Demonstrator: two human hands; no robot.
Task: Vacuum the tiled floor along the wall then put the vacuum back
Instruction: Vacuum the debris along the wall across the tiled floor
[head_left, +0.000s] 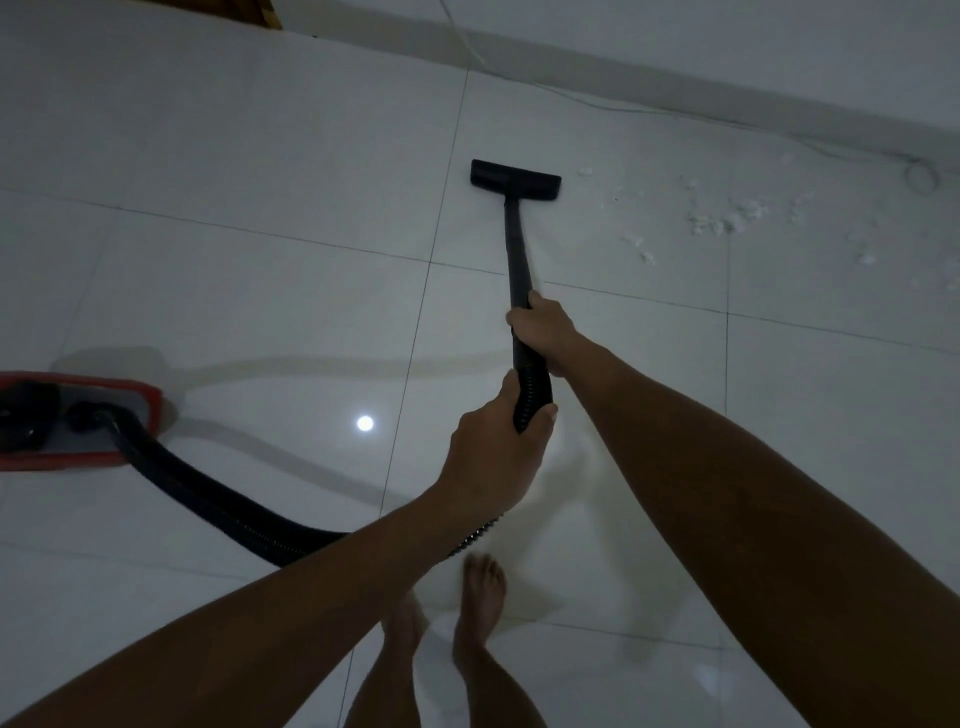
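1. You stand barefoot on a glossy white tiled floor, both feet visible low in the centre of the view.
2. A pale wall with a baseboard runs across the top right. A thin white cord trails along its foot and ends in a small loop at far right.
3. Bits of white fluff lie scattered on the tiles to the right of the nozzle, near the wall.
4. A round light glare shines on the floor left of your hands.
5. The red and grey vacuum sits on the floor at the left edge. Its black ribbed hose curves right, under your left forearm, up to the wand.
6. The black wand slants away from you; its flat wide nozzle rests on the floor, short of the wall.
7. Your right hand is closed round the wand's lower end; your left hand has its grip closed on the hose just below.
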